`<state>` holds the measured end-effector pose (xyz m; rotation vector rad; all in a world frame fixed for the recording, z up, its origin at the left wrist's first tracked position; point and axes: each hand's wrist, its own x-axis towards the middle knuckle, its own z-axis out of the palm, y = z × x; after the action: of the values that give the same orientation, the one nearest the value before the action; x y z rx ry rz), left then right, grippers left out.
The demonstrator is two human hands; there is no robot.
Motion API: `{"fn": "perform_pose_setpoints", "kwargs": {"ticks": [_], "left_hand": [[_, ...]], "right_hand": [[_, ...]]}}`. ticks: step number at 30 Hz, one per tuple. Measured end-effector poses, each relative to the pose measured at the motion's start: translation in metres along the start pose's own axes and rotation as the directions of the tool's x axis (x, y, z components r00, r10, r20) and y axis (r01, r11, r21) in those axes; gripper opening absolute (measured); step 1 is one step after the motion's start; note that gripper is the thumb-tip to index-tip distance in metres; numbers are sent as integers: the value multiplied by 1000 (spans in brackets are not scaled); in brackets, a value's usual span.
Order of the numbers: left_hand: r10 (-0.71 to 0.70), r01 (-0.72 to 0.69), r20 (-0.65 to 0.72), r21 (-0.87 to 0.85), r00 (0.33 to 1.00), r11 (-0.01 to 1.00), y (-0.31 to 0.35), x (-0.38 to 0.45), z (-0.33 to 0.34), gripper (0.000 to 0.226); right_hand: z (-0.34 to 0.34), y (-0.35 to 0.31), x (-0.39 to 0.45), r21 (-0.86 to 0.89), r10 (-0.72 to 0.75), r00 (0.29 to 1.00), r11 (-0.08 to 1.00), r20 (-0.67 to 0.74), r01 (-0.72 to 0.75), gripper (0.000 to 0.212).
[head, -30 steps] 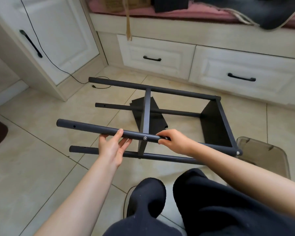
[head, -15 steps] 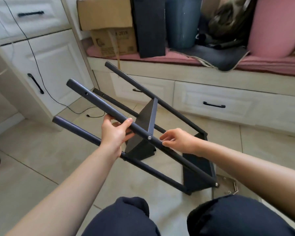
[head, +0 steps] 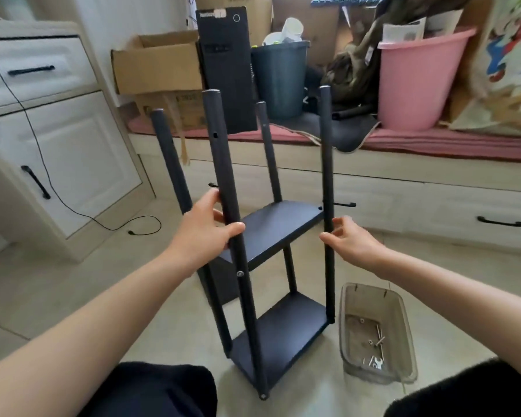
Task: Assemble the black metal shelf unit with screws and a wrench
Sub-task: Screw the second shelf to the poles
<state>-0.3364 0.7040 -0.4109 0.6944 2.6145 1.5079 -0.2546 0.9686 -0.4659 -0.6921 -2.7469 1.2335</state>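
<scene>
The black metal shelf unit (head: 278,228) stands upright on the tiled floor in front of me. It has four poles, a middle shelf and a lower shelf (head: 283,335). My left hand (head: 203,231) grips the near left pole above a screw head (head: 239,273). My right hand (head: 354,242) holds the right pole (head: 328,164) lightly between thumb and fingers, level with the middle shelf. A clear plastic tray (head: 348,314) sits on the floor to the right of the unit. A small wrench (head: 375,363) and several screws (head: 379,338) lie inside it.
Behind the unit runs a window seat with drawers (head: 451,212). On it stand a cardboard box (head: 157,67), a black computer tower (head: 226,70), a dark bin (head: 278,76) and a pink bucket (head: 415,82). A white cabinet (head: 73,164) and a floor cable (head: 146,227) are on the left.
The shelf unit has swung from lying on its side to standing upright. My left hand stayed on its pole; my right hand shifted to the right pole. The view has tilted upward.
</scene>
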Motion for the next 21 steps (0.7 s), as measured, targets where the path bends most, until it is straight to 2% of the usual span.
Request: {"fn": "perform_pose_setpoints", "kwargs": {"ticks": [3, 5, 7, 10, 14, 21], "left_hand": [[39, -43, 38, 120, 999, 992, 4, -15, 0, 37], [44, -52, 53, 163, 998, 985, 4, -23, -2, 35], [50, -62, 69, 190, 996, 980, 3, -30, -5, 36], [60, -80, 92, 235, 994, 969, 2, -37, -8, 38], [53, -77, 109, 228, 993, 971, 1, -41, -11, 43], [54, -76, 96, 233, 994, 969, -2, -40, -11, 37]], "right_hand": [[-14, 12, 6, 112, 108, 983, 989, -146, -92, 69], [-22, 17, 10, 230, 197, 964, 961, -181, -153, 71], [-28, 21, 13, 277, 233, 951, 945, -202, -173, 63], [-33, 26, 16, 286, 251, 940, 941, -232, -181, 41], [-39, 30, 14, 332, 231, 950, 931, -210, -153, 18], [-46, 38, 1, 248, 114, 966, 967, -230, -54, 19]]}}
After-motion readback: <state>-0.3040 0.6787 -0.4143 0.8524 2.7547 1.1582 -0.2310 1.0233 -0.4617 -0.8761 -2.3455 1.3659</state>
